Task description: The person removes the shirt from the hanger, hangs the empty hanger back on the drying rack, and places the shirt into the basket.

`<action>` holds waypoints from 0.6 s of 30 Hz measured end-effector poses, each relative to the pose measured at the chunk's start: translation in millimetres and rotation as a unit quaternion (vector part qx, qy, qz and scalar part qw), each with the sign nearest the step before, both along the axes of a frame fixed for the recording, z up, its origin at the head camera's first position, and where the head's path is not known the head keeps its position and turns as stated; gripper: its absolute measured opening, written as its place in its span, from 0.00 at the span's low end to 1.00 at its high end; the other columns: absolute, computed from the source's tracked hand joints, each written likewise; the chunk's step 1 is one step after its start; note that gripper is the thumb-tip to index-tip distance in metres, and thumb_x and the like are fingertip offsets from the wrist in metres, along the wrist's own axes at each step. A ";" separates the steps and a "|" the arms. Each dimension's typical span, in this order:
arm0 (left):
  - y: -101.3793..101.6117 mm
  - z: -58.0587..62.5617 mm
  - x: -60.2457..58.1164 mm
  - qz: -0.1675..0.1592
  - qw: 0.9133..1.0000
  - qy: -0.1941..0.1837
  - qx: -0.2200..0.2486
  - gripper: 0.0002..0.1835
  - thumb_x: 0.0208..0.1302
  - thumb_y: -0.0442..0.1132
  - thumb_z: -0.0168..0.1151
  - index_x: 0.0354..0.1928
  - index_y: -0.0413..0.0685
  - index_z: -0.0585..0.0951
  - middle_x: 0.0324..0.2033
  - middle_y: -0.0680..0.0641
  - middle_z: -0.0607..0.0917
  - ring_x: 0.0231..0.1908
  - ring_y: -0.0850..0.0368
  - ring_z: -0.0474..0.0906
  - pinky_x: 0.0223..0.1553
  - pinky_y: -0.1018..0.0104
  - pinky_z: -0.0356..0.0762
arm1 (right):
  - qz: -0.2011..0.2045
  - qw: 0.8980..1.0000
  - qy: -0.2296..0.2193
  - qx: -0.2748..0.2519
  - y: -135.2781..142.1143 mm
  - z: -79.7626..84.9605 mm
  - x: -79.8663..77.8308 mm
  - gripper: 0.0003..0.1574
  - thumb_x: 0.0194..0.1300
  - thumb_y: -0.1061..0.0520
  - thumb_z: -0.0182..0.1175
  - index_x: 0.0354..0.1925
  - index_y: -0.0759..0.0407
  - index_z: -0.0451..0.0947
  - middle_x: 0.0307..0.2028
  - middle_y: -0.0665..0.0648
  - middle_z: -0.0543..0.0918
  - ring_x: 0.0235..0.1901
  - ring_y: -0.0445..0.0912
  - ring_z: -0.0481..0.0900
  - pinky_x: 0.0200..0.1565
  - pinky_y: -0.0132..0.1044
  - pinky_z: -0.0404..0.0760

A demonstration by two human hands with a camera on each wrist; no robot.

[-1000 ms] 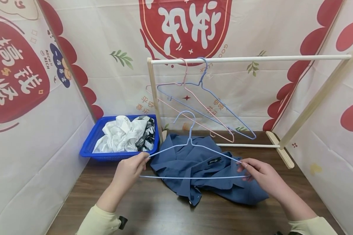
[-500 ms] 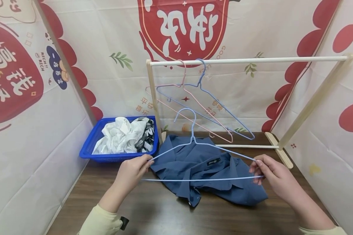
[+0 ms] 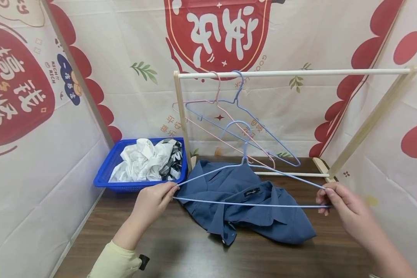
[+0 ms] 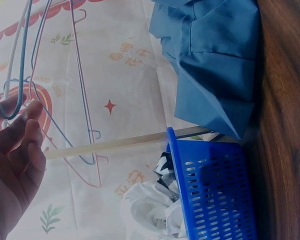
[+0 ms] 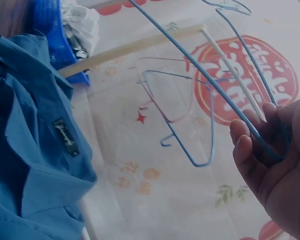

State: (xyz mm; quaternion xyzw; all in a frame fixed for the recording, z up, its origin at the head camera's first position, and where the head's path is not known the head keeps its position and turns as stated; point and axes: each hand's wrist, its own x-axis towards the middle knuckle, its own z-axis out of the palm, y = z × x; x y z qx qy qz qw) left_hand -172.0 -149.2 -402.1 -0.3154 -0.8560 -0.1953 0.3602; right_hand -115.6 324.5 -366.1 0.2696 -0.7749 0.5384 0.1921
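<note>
Both hands hold a light blue wire clothes hanger [image 3: 243, 203] up in front of me, hook at the top. My left hand [image 3: 154, 201] pinches its left corner between thumb and fingers. At the opposite corner, my right hand [image 3: 345, 202] grips it with curled fingers, the wire passing inside them in the right wrist view. Below and behind the hanger, a dark blue collared shirt [image 3: 215, 189] with a black neck label [image 3: 251, 192] lies crumpled on the brown table [image 3: 125, 247]. Neither hand touches the shirt.
A wooden rack with a white rail [image 3: 319, 72] stands at the back. From it hang a pink hanger [image 3: 218, 87] and a blue hanger [image 3: 269, 129]. Left of the rack, a blue basket [image 3: 125, 186] holds white cloth [image 3: 142, 160] and black-and-white cloth [image 3: 173, 162]. Printed fabric walls surround the table.
My right hand has moved right, away from my left hand, which has barely shifted. The hanger spans wider in the head view, and its hook has moved right. The shirt stays in place.
</note>
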 end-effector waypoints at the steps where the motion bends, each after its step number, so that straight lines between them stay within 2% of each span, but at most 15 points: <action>1: 0.1 0.5 0.3 0.001 1.000 -0.002 0.000 0.06 0.68 0.40 0.59 0.37 0.49 0.84 0.25 0.56 0.83 0.22 0.64 0.76 0.23 0.63 0.75 | 0.013 1.000 0.000 -0.024 2.9 -0.7 0.4 0.16 0.71 0.77 0.37 0.38 0.73 0.72 0.30 0.54 0.79 0.25 0.41 0.79 0.24 0.30 0.75; 4: 0.8 1.1 0.6 0.008 1.000 -0.015 -0.001 0.04 0.63 0.37 0.63 0.38 0.49 0.84 0.25 0.56 0.84 0.22 0.66 0.75 0.23 0.65 0.74 | 0.039 0.997 0.000 -0.064 12.2 -0.7 1.4 0.17 0.71 0.78 0.35 0.38 0.73 0.72 0.31 0.55 0.79 0.27 0.40 0.79 0.25 0.29 0.75; 8: 2.4 4.1 -0.1 0.016 0.999 -0.036 0.005 0.05 0.63 0.36 0.63 0.40 0.49 0.84 0.25 0.56 0.83 0.21 0.66 0.73 0.22 0.66 0.73 | 0.038 0.997 0.006 -0.071 24.1 4.3 3.6 0.18 0.72 0.77 0.34 0.38 0.72 0.72 0.31 0.55 0.79 0.27 0.39 0.80 0.24 0.30 0.74; 10: 4.0 7.8 -1.0 0.017 0.999 -0.046 0.007 0.06 0.64 0.36 0.63 0.41 0.50 0.84 0.25 0.56 0.83 0.21 0.67 0.72 0.23 0.66 0.73 | 0.047 0.994 0.007 -0.097 29.1 7.4 3.9 0.18 0.72 0.76 0.33 0.38 0.73 0.71 0.31 0.56 0.79 0.26 0.40 0.80 0.24 0.31 0.74; 13: 8.4 14.7 -3.5 0.020 0.998 -0.062 0.001 0.07 0.65 0.37 0.63 0.43 0.51 0.85 0.29 0.56 0.85 0.23 0.66 0.74 0.25 0.65 0.75 | 0.029 0.991 0.018 -0.128 34.2 12.2 4.9 0.16 0.74 0.73 0.34 0.38 0.74 0.70 0.31 0.57 0.78 0.26 0.42 0.79 0.25 0.30 0.74; 18: 19.2 26.9 -10.2 0.009 0.997 -0.078 -0.016 0.06 0.66 0.38 0.62 0.42 0.51 0.85 0.33 0.55 0.86 0.25 0.65 0.76 0.27 0.66 0.76 | 0.007 0.979 0.043 -0.201 39.9 16.8 4.0 0.15 0.74 0.71 0.36 0.37 0.76 0.70 0.31 0.59 0.80 0.28 0.43 0.80 0.28 0.27 0.77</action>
